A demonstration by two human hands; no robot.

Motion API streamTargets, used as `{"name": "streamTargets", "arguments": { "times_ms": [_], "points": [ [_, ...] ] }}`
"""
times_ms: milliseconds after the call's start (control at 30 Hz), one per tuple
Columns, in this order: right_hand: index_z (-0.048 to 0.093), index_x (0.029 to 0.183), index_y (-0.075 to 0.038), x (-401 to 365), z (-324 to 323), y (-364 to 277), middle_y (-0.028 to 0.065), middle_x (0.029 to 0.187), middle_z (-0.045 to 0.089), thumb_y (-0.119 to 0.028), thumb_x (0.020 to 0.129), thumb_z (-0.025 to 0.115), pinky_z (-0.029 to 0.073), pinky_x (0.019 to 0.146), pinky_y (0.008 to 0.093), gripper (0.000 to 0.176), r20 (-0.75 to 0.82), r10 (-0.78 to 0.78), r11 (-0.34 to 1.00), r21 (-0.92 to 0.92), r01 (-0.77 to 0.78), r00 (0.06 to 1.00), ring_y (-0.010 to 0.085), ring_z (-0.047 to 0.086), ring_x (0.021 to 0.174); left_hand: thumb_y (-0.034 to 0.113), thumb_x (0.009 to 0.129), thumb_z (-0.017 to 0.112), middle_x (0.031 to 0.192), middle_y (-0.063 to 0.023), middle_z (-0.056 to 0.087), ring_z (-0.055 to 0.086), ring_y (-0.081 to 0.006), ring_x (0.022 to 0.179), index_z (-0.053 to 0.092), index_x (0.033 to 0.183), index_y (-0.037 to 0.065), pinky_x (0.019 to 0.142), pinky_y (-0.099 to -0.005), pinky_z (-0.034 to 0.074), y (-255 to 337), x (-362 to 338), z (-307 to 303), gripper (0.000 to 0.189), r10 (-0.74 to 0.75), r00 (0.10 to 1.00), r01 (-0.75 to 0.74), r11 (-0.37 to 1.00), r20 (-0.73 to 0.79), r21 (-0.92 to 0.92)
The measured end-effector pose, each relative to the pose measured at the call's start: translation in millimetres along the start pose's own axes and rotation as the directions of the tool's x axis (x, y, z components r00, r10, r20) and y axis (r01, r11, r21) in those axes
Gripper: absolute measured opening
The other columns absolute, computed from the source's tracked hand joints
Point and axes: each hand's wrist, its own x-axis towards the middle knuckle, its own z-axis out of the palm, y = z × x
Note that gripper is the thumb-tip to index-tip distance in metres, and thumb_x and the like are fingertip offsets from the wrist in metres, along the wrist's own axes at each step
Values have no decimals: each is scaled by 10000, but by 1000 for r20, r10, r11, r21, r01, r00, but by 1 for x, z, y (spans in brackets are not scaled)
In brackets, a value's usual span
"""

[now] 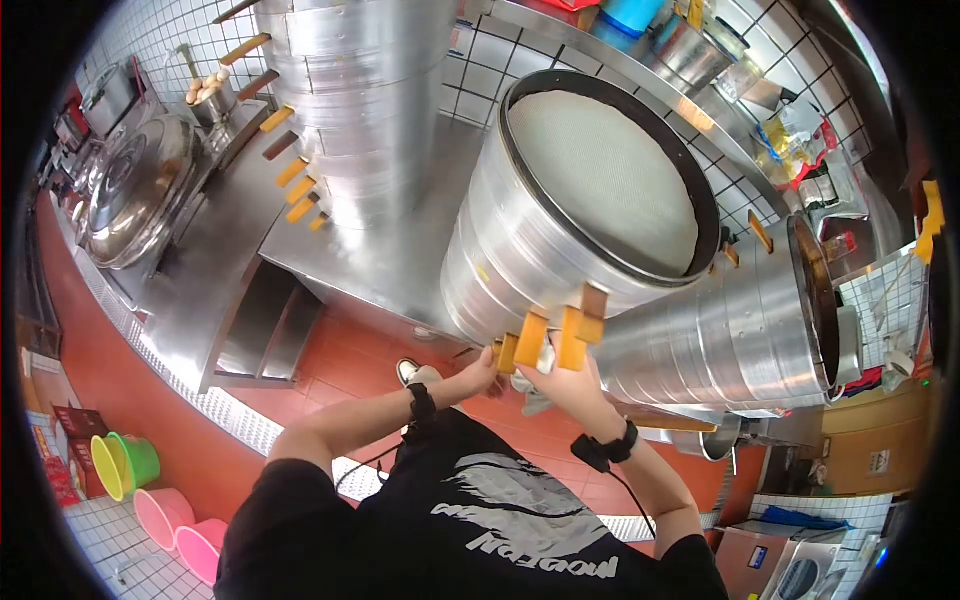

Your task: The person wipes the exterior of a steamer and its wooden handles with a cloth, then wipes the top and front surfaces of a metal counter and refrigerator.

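A tall stack of round metal steamer trays [545, 245] stands in front of me, with a white perforated liner [610, 175] in its dark-rimmed top tray. Wooden handles [533, 338] stick out from its near side. My right hand [572, 388] is closed at these handles, around a pale cloth [545, 357] that shows between the thumb and the wood. Lower down, part of the cloth hangs below the hand. Beside the leftmost handle, my left hand [482, 374] has its fingers curled; the handles partly hide what they hold.
Another tall steamer stack [360, 110] stands on the steel counter [345, 262] at the left. A third stack [720, 330] is at the right. Large lidded pan [140, 190] sits far left. Shelf [640, 65] with containers runs along the tiled wall. Colored buckets [165, 515] stand lower left.
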Motion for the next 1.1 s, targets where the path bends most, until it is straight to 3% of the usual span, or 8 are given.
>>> {"name": "streamTargets", "arguments": {
  "times_ms": [133, 300, 467, 600, 667, 800, 1000, 1100],
  "points": [
    [544, 1188, -65, -18, -17, 42, 144, 967, 632, -173, 731, 791, 508, 766, 381, 530, -142, -358, 934, -54, 354, 923, 339, 626, 880, 229, 988, 392, 829, -177, 643, 670, -304, 591, -113, 1396, 160, 510, -374, 551, 8, 5, 47, 653, -317, 937, 280, 932, 146, 229],
    [543, 1181, -38, -32, -15, 150, 69, 977, 633, -99, 779, 744, 484, 770, 309, 453, -237, -89, 978, 165, 130, 967, 159, 597, 882, 424, 1004, 337, 738, -139, 648, 673, -255, 589, 460, 1250, 27, 464, -343, 518, -17, 62, 105, 483, -362, 918, 299, 900, 160, 318],
    [522, 1204, 46, -35, -19, 158, 152, 976, 657, -133, 801, 741, 486, 821, 327, 493, -502, 284, 895, 445, -38, 817, 199, 626, 935, 461, 1008, 297, 745, -93, 666, 670, -251, 680, 560, 1185, 13, 603, -375, 521, 71, 7, 72, 549, -42, 822, -352, 747, 568, 564],
    [537, 1170, 22, -36, -19, 146, 139, 988, 660, -150, 827, 720, 487, 799, 325, 426, -529, 281, 919, 390, -65, 801, 198, 628, 914, 191, 889, 438, 789, -113, 635, 609, -225, 734, 615, 804, -8, 703, -384, 481, 108, -5, -82, 279, -261, 691, -529, 454, 674, 717],
    [537, 1154, 19, -36, -13, 149, 133, 987, 658, -156, 829, 719, 485, 799, 324, 412, -531, 296, 913, 401, -72, 794, 200, 627, 911, 94, 825, 487, 829, -83, 611, 616, -171, 742, 608, 891, 41, 667, -318, 492, 164, -2, -141, 148, -87, 978, -40, 813, 189, 582],
    [557, 1120, 9, -34, -11, 152, 124, 978, 656, -151, 824, 722, 487, 806, 326, 374, -565, 340, 893, 444, -70, 752, 194, 625, 907, 301, 989, 434, 1157, -108, 600, 576, -198, 1081, 507, 1270, 57, 937, -371, 452, 274, 37, -140, 379, 530, 837, -478, 830, -135, 288],
    [566, 1116, -2, -44, -13, 153, 118, 1000, 663, -152, 836, 714, 489, 810, 314, 350, -501, 306, 863, 505, -13, 810, 177, 624, 918, 471, 987, 409, 1407, -153, 421, 395, -282, 1289, 381, 1422, 96, 1050, -419, 333, 344, 146, -121, 575, 403, 915, -400, 913, 32, -85],
    [577, 1111, 0, -49, -13, 135, 147, 983, 678, -165, 808, 736, 500, 808, 333, 380, -534, 396, 834, 550, -48, 747, 203, 650, 923, 449, 1011, 372, 1396, -100, 471, 449, -201, 1247, 382, 1436, 82, 1050, -358, 347, 396, 60, -37, 562, 461, 887, -441, 842, 10, 309]
  ]
}}
